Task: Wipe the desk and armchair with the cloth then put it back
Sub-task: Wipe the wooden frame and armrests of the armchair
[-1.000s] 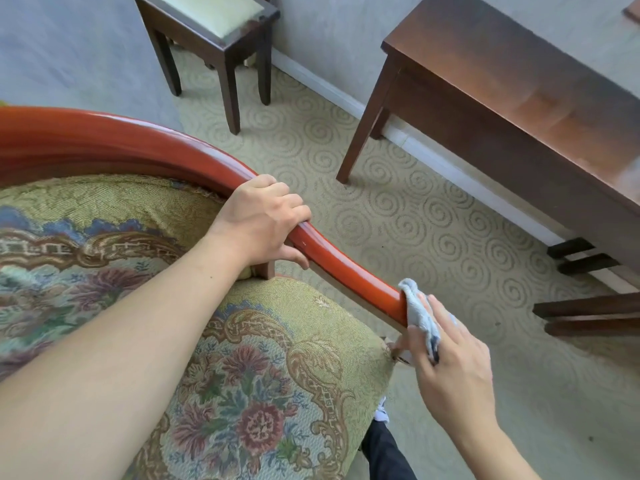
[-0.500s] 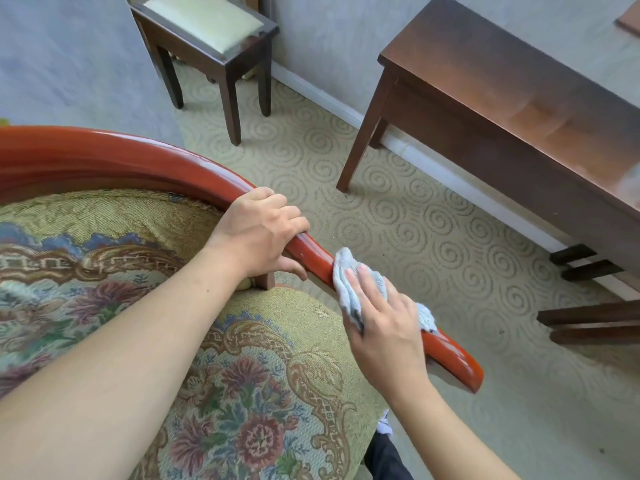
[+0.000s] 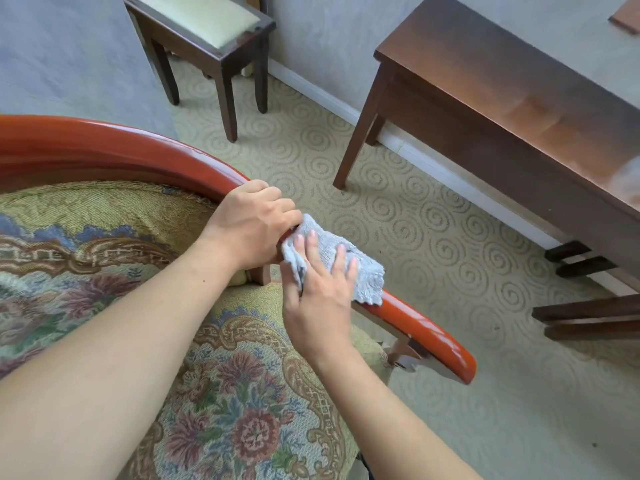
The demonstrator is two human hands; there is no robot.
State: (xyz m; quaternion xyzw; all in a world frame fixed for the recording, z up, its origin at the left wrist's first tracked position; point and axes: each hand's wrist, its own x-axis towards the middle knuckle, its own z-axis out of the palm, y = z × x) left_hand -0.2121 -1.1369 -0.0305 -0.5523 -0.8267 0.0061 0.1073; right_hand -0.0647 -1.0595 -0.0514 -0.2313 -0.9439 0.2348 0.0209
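Note:
The armchair has a glossy red-orange wooden rail [image 3: 114, 150] that curves round into an armrest, and a floral tapestry seat [image 3: 239, 410]. My left hand [image 3: 251, 225] is closed around the armrest near its bend. A light blue-grey cloth [image 3: 363, 268] is draped over the armrest just right of that hand. My right hand [image 3: 320, 289] presses the cloth flat against the rail, fingers spread over it, close to the left hand's knuckles. The dark wooden desk [image 3: 502, 84] stands at the upper right against the wall.
A small dark stool with a pale cushion [image 3: 204, 19] stands by the wall at the top. Dark wooden bars [image 3: 588, 317] stick out low at the right edge. Swirl-patterned carpet [image 3: 398, 216] lies between the armchair and the desk.
My right hand has slid the cloth up the armrest from its free end toward my left hand, now nearly touching it. My left hand has kept its grip on the rail.

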